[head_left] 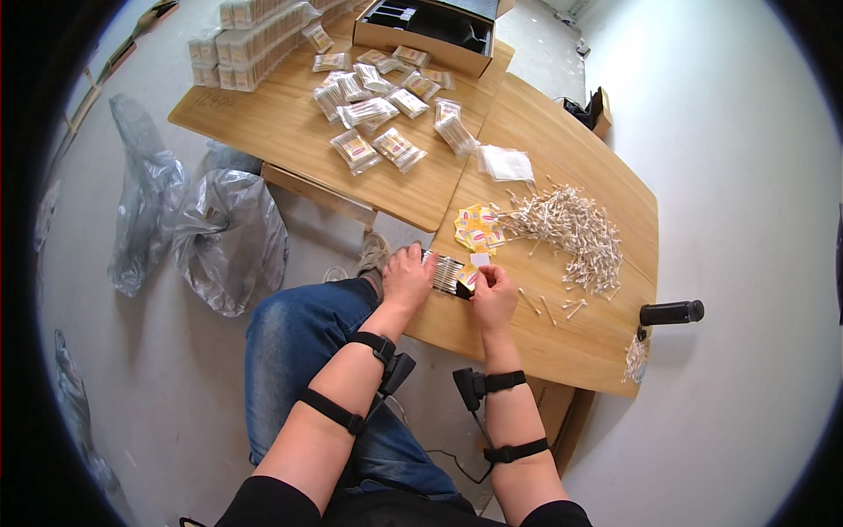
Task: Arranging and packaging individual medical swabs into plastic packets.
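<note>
At the table's near edge lies a small black tray [463, 291] with a row of cotton swabs [444, 273] in it. My left hand [409, 277] rests against the tray's left end, fingers stretched out and partly covering it. Over the tray's right end, my right hand [495, 299] pinches a small yellow-and-white card [468, 277] between thumb and fingers. A white slip [479, 260] shows just beyond that card. Farther back is a loose pile of yellow printed cards [479, 228]. Some fingertips are too small to make out clearly.
A big heap of loose cotton swabs [571, 233] lies at the right. Clear bags [505, 163] and packed swab bundles [369, 112] spread behind. Stacked packs [250, 48] and an open carton [426, 39] stand at the back. A black cylinder [672, 314] juts from the right edge.
</note>
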Available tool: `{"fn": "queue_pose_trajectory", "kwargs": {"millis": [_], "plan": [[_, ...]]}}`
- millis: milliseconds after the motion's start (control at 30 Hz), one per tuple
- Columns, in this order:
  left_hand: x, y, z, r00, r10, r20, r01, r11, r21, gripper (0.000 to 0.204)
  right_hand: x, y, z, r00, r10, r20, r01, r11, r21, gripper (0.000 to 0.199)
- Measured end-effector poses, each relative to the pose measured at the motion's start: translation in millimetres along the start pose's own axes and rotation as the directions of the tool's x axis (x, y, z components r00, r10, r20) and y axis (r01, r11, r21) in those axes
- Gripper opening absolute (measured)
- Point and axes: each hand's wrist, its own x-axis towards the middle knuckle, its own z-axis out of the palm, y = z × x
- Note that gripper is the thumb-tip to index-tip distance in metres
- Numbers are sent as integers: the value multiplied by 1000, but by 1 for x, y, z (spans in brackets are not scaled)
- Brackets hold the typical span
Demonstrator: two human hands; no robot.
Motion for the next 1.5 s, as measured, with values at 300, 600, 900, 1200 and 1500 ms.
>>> {"fn": "queue_pose_trajectory", "kwargs": {"millis": [300,600,900,1200,1500], "plan": [[1,1,1,1000,-18,25,18,1000,-12,49,3,0,5,1000,-14,12,13,999,33,8],[1,1,5,1000,10,-26,-11,1000,-25,48,-4,2,7,993,-120,-10,120,993,7,6],[2,3,3,1000,6,-9,-6,999,-33,47,0,0,19,987,-91,130,96,995,-35,7],[1,-3,6,999,20,-37,-22,997,-68,51,-4,-17,38,983,-157,94,166,981,-97,6],[-2,2,-3,999,26,-43,-24,999,49,56,-6,9,-36,928,-360,-96,301,875,-380,18]]}}
